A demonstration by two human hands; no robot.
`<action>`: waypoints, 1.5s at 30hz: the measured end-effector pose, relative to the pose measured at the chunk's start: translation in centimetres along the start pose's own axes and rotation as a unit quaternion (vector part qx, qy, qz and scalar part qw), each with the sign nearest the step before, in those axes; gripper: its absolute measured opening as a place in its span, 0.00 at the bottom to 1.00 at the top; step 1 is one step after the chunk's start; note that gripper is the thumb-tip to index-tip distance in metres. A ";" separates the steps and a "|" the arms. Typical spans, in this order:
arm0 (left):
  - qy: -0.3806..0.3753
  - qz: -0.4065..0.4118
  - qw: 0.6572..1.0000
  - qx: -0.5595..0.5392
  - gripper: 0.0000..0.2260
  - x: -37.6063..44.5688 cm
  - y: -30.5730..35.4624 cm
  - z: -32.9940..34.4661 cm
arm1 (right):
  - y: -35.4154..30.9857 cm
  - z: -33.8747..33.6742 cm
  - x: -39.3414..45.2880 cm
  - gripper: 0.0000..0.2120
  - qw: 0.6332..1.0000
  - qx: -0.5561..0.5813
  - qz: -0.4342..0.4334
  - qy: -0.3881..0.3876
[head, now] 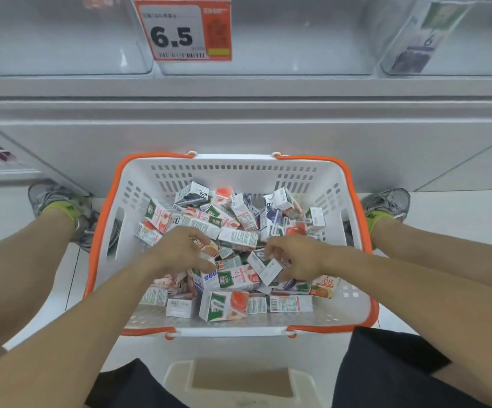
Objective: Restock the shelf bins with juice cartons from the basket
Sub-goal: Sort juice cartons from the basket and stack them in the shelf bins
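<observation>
A white basket (233,172) with orange handles sits on the floor between my feet, holding several small juice cartons (224,304) in a loose heap. My left hand (184,248) is down in the heap, its fingers curled round a pink-and-white carton (209,247). My right hand (294,256) is beside it, fingers pinching a white carton (269,272). Clear shelf bins (268,39) line the shelf above; the left and middle ones look bare, and the right bin (424,36) holds a green-and-purple carton.
A price tag (184,29) reading 6.5 hangs on the bin fronts. The white shelf base (239,128) stands just behind the basket. A white stool (239,384) is under me, and my shoes (386,204) flank the basket.
</observation>
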State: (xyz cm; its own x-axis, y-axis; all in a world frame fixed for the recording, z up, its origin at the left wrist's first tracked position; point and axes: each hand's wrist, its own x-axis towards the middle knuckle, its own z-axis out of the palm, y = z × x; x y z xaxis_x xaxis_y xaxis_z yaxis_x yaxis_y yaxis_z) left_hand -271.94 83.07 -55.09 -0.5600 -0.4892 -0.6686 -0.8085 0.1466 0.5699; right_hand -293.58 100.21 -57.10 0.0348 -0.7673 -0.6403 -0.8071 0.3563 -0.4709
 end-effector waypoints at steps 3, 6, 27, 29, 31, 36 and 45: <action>0.048 0.008 0.996 -0.068 0.19 0.0 0.6 -1.6 | -0.4 -1.7 -0.3 0.25 0.997 0.076 0.014 0.009; 0.061 0.011 0.986 -0.155 0.15 -0.1 1.3 -2.9 | -0.8 -3.1 -0.6 0.21 0.984 0.170 0.048 0.033; 0.049 0.011 0.998 -0.036 0.11 -0.2 1.0 2.9 | -1.3 0.3 -0.1 0.18 0.998 0.015 0.052 -0.008; 0.061 0.036 0.990 -0.118 0.12 -0.1 1.2 2.9 | -1.9 -1.1 -0.4 0.18 0.999 -0.044 0.003 -0.013; 0.073 0.058 0.978 -0.189 0.11 0.0 1.4 2.0 | -2.9 -3.1 -0.9 0.15 0.995 -0.094 -0.041 0.003; 0.015 0.095 0.900 -0.424 0.13 -0.2 3.6 -0.3 | -6.3 -10.1 -4.3 0.19 0.994 -0.043 -0.065 0.076; -0.139 0.123 0.833 -0.522 0.33 -4.4 11.5 -3.7 | -10.9 -20.2 -9.7 0.19 0.971 0.121 -0.120 0.166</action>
State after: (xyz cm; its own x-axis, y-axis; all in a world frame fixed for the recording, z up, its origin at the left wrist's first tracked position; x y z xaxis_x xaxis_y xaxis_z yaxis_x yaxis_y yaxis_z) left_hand -278.08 83.77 -43.85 -0.8230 -0.3150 -0.4727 -0.1473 -0.6854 0.7131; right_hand -297.04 93.06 -33.51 -0.0202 -0.9592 -0.2822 -0.6360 0.2301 -0.7366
